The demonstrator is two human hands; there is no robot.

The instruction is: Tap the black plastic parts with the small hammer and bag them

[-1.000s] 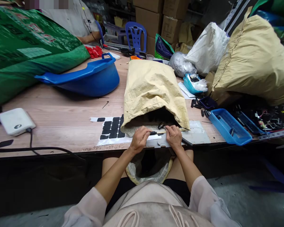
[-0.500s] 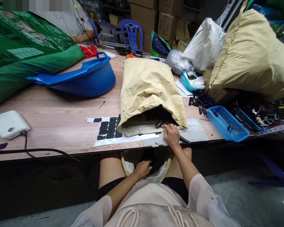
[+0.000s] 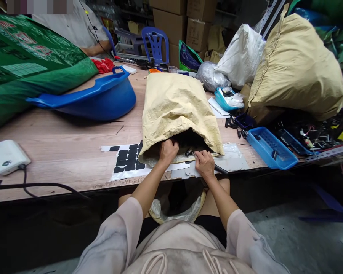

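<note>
A yellow paper sack lies on the table with its mouth towards me, dark inside. My left hand reaches into that mouth, fingers bent and mostly hidden in the shadow; whether they grip anything does not show. My right hand rests at the sack's right lower lip, closed round a small hammer. The hammer's head points left over the lip, and its black handle sticks out to the right. Between my thighs stands a second open sack, with something dark in it.
Black stickers on a white sheet lie left of the sack. Farther left are a blue basin and a white box with a cable. A blue basket stands right. Behind it sits a bulging sack. A person's arm shows at back left.
My left hand has come up from the sack between my thighs and gone into the mouth of the sack on the table. My right hand keeps the hammer in about the same place.
</note>
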